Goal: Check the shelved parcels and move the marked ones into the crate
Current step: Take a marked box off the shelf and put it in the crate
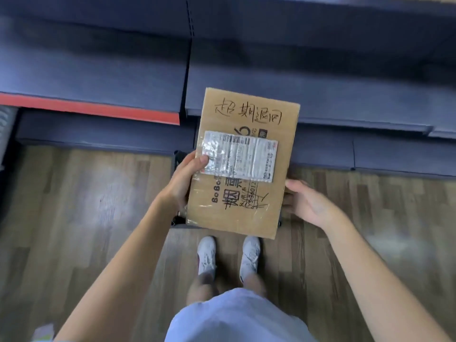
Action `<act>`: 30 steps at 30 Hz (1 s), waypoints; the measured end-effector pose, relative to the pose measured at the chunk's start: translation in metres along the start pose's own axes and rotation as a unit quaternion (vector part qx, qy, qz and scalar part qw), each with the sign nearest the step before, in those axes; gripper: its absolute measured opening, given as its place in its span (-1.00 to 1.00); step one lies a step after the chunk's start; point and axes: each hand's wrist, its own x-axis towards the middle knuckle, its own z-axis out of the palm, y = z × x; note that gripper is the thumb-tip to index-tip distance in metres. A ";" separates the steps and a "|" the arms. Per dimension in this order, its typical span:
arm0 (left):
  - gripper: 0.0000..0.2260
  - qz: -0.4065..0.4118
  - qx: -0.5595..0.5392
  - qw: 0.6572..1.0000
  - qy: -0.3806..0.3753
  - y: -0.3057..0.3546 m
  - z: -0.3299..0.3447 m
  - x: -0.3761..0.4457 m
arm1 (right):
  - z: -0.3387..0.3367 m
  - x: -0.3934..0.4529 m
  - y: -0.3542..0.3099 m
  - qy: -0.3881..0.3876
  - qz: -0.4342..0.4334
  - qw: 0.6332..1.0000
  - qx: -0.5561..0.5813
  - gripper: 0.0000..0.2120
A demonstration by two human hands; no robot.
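Fingers point(201, 160) of the left hand point(183, 180) are closed on the left edge of the parcel point(243, 164), the thumb pressed flat on the corner of its white label point(240, 156) and the rest curled under the cardboard out of sight. The right hand point(309, 203) is beside the parcel's lower right edge, its fingers loosely spread; they seem to reach under the box, but whether they touch it cannot be told from here.

From the head view, the parcel is held flat and face-up at about waist height, above the floor point(86, 206) and just in front of the lower shelf point(345, 102), with the shoes point(206, 257) below its near edge. Handwritten black characters run across its top end, and more scrawl crosses the printed text under the label. So the step in hand looks like the check: the face is turned up for reading, and the writing suggests this one is marked.

If so, the next move is to carry it to the crate. A dark object point(178, 159) peeks out under the parcel by the left wrist; it may be the crate's rim, though too little shows to be sure. Lowering the box there would call for a firmer two-handed hold first.
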 end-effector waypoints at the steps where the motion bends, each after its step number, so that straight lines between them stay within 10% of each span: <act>1: -0.34 -0.006 -0.001 1.000 0.002 -0.009 0.004 0.005 | -0.001 0.007 0.010 0.003 -0.001 1.000 0.015 -0.36; 7: -0.23 -0.065 -0.016 0.998 0.003 -0.068 0.015 0.038 | -0.034 0.050 0.058 0.013 0.005 0.997 0.071 -0.09; 17: -0.75 -0.099 0.015 0.994 0.044 -0.180 0.031 0.092 | -0.091 0.111 0.139 0.048 0.073 0.996 0.025 0.10; 24: -0.44 -0.053 0.047 0.996 0.049 -0.219 0.040 0.138 | -0.126 0.155 0.177 0.082 0.079 0.992 0.055 -0.52; 30: -0.46 -0.037 0.087 0.993 0.065 -0.241 0.046 0.171 | -0.131 0.183 0.183 0.163 0.039 0.985 -0.034 -0.67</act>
